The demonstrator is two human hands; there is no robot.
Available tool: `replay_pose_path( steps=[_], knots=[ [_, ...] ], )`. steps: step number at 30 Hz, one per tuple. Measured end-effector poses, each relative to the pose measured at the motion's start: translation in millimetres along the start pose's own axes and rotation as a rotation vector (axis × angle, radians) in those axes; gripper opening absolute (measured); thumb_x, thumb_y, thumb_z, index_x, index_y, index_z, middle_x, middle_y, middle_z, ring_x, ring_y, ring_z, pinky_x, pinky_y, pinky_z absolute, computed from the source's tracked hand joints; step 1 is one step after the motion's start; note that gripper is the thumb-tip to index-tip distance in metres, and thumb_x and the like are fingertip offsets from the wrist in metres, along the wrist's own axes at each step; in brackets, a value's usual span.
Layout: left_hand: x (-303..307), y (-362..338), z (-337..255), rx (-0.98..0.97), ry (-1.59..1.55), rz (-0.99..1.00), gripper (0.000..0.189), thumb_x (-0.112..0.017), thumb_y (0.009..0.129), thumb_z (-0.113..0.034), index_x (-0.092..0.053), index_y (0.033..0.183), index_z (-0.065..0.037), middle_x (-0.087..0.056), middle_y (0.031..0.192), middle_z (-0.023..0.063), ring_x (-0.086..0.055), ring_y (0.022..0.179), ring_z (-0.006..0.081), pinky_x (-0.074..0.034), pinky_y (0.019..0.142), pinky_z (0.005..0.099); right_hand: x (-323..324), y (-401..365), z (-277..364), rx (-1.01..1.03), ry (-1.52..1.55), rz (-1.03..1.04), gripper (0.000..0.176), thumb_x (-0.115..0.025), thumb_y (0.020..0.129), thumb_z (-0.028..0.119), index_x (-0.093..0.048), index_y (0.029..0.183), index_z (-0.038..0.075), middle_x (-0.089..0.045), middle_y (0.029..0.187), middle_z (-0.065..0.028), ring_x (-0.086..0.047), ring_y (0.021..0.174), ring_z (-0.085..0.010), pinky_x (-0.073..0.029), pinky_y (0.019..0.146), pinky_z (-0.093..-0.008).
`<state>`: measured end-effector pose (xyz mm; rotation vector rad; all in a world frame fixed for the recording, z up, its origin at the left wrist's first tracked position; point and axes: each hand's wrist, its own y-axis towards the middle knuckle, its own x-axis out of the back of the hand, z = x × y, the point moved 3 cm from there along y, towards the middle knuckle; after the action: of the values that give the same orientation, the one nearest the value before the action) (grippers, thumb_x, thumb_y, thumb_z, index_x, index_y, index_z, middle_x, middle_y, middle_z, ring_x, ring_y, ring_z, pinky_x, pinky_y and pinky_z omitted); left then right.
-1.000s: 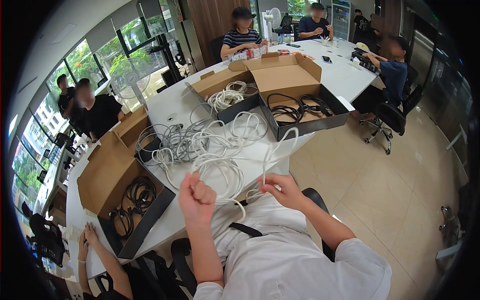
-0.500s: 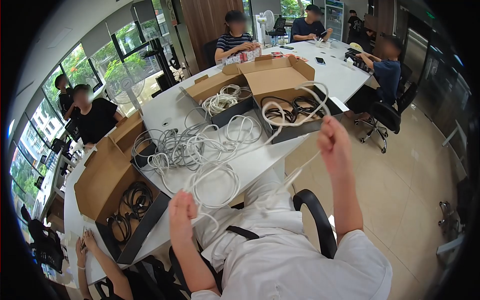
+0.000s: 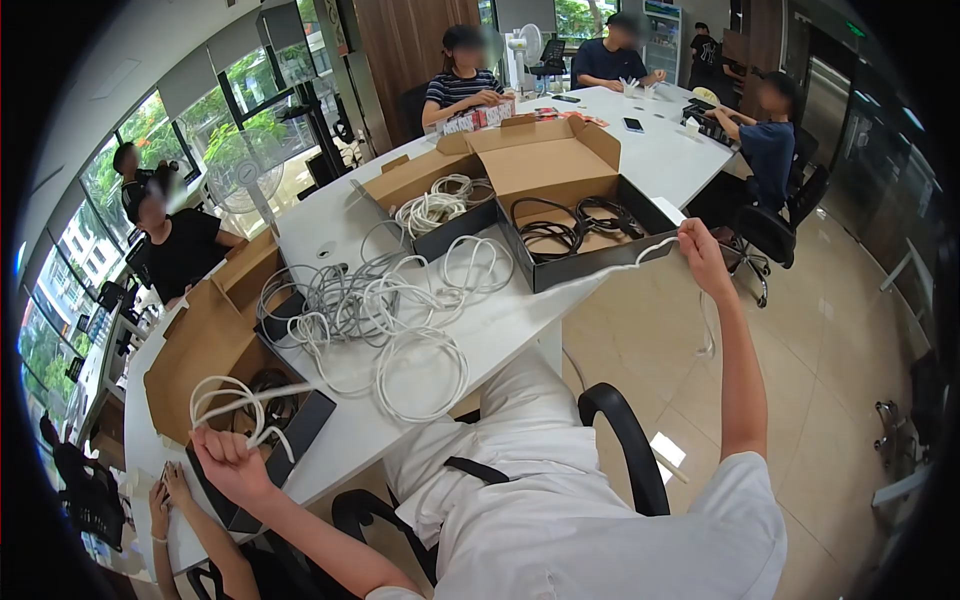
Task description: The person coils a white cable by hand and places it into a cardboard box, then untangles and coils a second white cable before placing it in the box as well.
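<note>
My left hand is closed on a white cable, low at the left in front of a cardboard box. Loops of the cable stick up above that fist. My right hand, out to the right past the table edge, grips another stretch of it. Between the hands the cable spans the table, with a tail hanging below my right hand. Under the span lie a white coil and a tangle of grey cables on the white table.
Black cables lie in the right open box; white cables fill the box beside it. Another person's hands rest at the lower left table edge. Several people sit around. My chair's armrest is at my right.
My hands have moved far apart, left hand down-left and right hand out to the right. The cable's loops by my right hand have pulled out into a long span.
</note>
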<state>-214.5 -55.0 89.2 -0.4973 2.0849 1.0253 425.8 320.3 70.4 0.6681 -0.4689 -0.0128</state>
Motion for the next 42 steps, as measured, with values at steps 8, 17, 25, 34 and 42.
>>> replay_pose_path(
  steps=[8,17,25,34,42],
  knots=[
    [3,22,1,-0.026,-0.011,0.073,0.025,-0.033,0.102,-0.015,-0.048,0.089,0.000,-0.017,0.055,-0.0041,-0.018,0.045,0.0061,-0.017,0.042,0.0235,-7,-10,-15,0.240,-0.417,0.216,0.016,-0.049,0.093,0.013,-0.046,0.081,0.002,-0.051,0.070,-0.0168,-0.048,0.065,-0.0354,-0.039,0.059,-0.0356],
    [14,29,-8,-0.039,0.003,0.005,0.028,-0.036,0.102,-0.022,-0.050,0.086,-0.004,-0.019,0.052,-0.0053,-0.015,0.042,0.0066,-0.017,0.040,0.0242,12,-18,-39,-0.405,0.186,0.817,0.033,-0.044,0.099,0.021,-0.048,0.069,0.007,-0.036,0.055,0.0053,-0.029,0.048,-0.0073,-0.023,0.045,-0.0261],
    [-27,20,20,-0.058,0.074,-0.056,0.028,-0.037,0.103,-0.027,-0.044,0.082,-0.010,-0.018,0.053,-0.0045,-0.014,0.044,0.0072,-0.017,0.042,0.0246,-27,-58,-46,-0.654,0.386,0.825,0.029,-0.053,0.094,0.027,-0.052,0.072,0.008,-0.039,0.058,0.0047,-0.034,0.049,-0.0053,-0.025,0.045,-0.0219],
    [-43,13,0,-0.107,0.112,-0.070,0.029,-0.035,0.104,-0.028,-0.042,0.081,-0.011,-0.018,0.053,-0.0048,-0.013,0.044,0.0069,-0.015,0.043,0.0254,-55,-65,-15,-0.358,0.459,0.668,0.022,-0.078,0.074,0.013,-0.059,0.082,0.006,-0.055,0.080,0.0030,-0.053,0.073,-0.0050,-0.042,0.063,-0.0215],
    [-85,-14,53,0.078,0.048,0.036,0.032,-0.033,0.104,-0.030,-0.043,0.080,-0.012,-0.017,0.051,-0.0057,-0.013,0.043,0.0067,-0.014,0.043,0.0259,-139,-89,83,0.255,-0.221,0.157,0.011,-0.066,0.077,-0.002,-0.064,0.088,-0.001,-0.067,0.084,-0.0136,-0.065,0.078,-0.0257,-0.050,0.071,-0.0347]
  ],
)
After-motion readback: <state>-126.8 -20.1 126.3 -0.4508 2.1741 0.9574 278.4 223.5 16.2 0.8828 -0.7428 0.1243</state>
